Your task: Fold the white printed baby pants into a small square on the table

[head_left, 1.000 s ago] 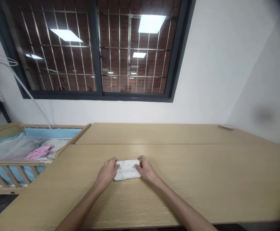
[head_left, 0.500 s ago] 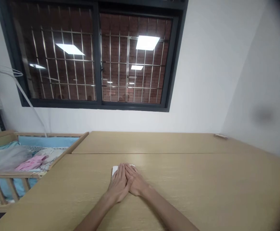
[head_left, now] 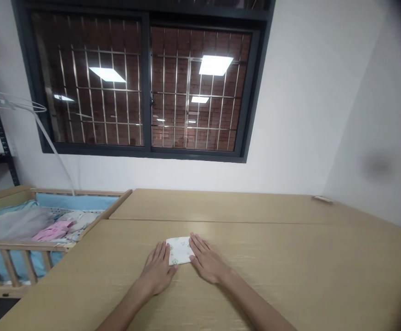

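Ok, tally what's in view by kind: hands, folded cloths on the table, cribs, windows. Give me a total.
Left hand and right hand: 2
Folded white cloth: 1
Crib: 1
Window: 1
Total: 5

You've got bright, cool, fairly even light. Panel reflections point(head_left: 216, 65) blow out white in your window point(head_left: 146, 92), 11 to 12 o'clock; brickwork point(head_left: 170, 41) behind the glass is dim. Faint sheen on your tabletop point(head_left: 272, 257) around 6, soft shadow along your right forearm point(head_left: 251, 301) at 5. Prints on the white cloth point(head_left: 180, 251) at 6 look slightly soft. Blurry grey smudge point(head_left: 379, 165) at 3. Your corners at 2 and 4 go dark and defocused. Wide-angle stretch tilts the window at 11 and drags the tabletop outward toward 4.
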The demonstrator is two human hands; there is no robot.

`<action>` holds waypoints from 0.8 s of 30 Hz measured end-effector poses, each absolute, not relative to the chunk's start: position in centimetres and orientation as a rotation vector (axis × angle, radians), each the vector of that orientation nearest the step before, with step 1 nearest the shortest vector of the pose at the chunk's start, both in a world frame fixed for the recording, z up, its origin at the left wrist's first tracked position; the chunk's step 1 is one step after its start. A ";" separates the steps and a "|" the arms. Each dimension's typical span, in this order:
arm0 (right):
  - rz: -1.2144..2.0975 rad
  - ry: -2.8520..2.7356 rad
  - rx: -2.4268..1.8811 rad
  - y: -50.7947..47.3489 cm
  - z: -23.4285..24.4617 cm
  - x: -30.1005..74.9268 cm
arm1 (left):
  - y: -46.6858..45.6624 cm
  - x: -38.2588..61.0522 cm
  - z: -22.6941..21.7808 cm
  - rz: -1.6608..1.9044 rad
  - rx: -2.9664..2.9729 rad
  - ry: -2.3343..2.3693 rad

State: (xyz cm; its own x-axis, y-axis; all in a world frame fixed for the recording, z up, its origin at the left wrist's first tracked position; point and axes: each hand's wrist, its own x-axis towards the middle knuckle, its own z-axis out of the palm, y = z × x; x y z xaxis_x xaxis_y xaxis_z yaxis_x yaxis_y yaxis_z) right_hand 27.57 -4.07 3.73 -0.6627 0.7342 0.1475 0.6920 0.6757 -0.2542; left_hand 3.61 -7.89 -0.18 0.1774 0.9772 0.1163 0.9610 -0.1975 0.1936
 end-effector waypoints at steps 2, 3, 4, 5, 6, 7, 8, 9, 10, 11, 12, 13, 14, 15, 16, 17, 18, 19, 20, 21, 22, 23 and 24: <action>0.240 -2.656 -1.109 -4.1 4.2 27.5 | -8.2 3.6 0.4 0.404 2.452 1.898; 0.252 -2.658 -1.095 -4.0 4.4 27.4 | -8.3 3.7 0.7 0.433 2.505 1.847; 0.277 -2.657 -1.087 -3.8 4.4 27.4 | -8.3 3.8 1.1 0.444 2.538 1.789; 0.310 -2.649 -1.083 -3.5 4.4 27.4 | -8.2 3.9 1.3 0.440 2.537 1.745; 0.344 -2.632 -1.079 -3.1 4.2 27.3 | -7.9 4.1 1.5 0.433 2.509 1.724; 0.373 -2.602 -1.072 -2.7 3.9 27.3 | -7.6 4.2 1.7 0.430 2.470 1.722; 0.393 -2.559 -1.063 -2.2 3.5 27.2 | -7.2 4.3 1.9 0.436 2.432 1.733; 0.407 -2.508 -1.056 -1.6 3.1 27.1 | -6.8 4.3 2.1 0.450 2.403 1.747; 0.416 -2.454 -1.051 -1.1 2.7 26.9 | -6.4 4.3 2.3 0.470 2.386 1.756; 0.424 -2.401 -1.052 -0.7 2.5 26.6 | -6.0 4.3 2.6 0.491 2.376 1.763; 0.435 -2.353 -1.059 -0.3 2.4 26.3 | -5.8 4.2 3.0 0.515 2.365 1.772; 0.451 -2.303 -1.072 -0.1 2.5 26.0 | -5.6 4.0 3.4 0.543 2.348 1.785; 0.480 -2.250 -1.081 0.0 2.9 25.7 | -5.6 3.8 4.0 0.578 2.327 1.805; 0.525 -2.191 -1.074 0.1 3.4 25.4 | -5.8 3.5 4.5 0.621 2.302 1.827; 0.587 -2.128 -1.045 0.0 4.2 25.1 | -6.1 3.2 5.1 0.671 2.276 1.847; 0.665 -2.061 -0.999 -0.1 5.1 24.9 | -6.6 3.0 5.6 0.722 2.251 1.865; 0.751 -1.995 -0.943 -0.3 6.1 24.8 | -7.2 2.8 6.0 0.765 2.231 1.876; 0.843 -1.936 -0.884 -0.5 7.1 24.7 | -7.9 2.6 6.2 0.818 2.200 1.859; 0.934 -1.889 -0.837 -0.7 8.2 24.8 | -8.8 2.6 6.2 0.892 2.143 1.809; 1.017 -1.852 -0.810 -0.8 9.1 24.8 | -9.7 2.6 6.0 0.981 2.059 1.734; 1.090 -1.827 -0.801 -0.9 9.8 24.9 | -10.6 2.8 5.7 1.075 1.958 1.650; 1.151 -1.818 -0.805 -0.9 10.3 24.9 | -11.4 3.0 5.1 1.159 1.856 1.570; 1.193 -1.822 -0.818 -0.9 10.6 24.9 | -12.1 3.4 4.6 1.222 1.770 1.513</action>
State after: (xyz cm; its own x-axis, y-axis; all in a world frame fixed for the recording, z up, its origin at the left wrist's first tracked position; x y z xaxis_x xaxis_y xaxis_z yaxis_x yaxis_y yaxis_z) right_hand 24.89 -0.90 10.55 -0.4771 0.8375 0.2664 0.0910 0.3486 -0.9329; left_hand 3.36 -12.14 4.56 -0.0243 0.9524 0.3039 0.4974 -0.2522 0.8300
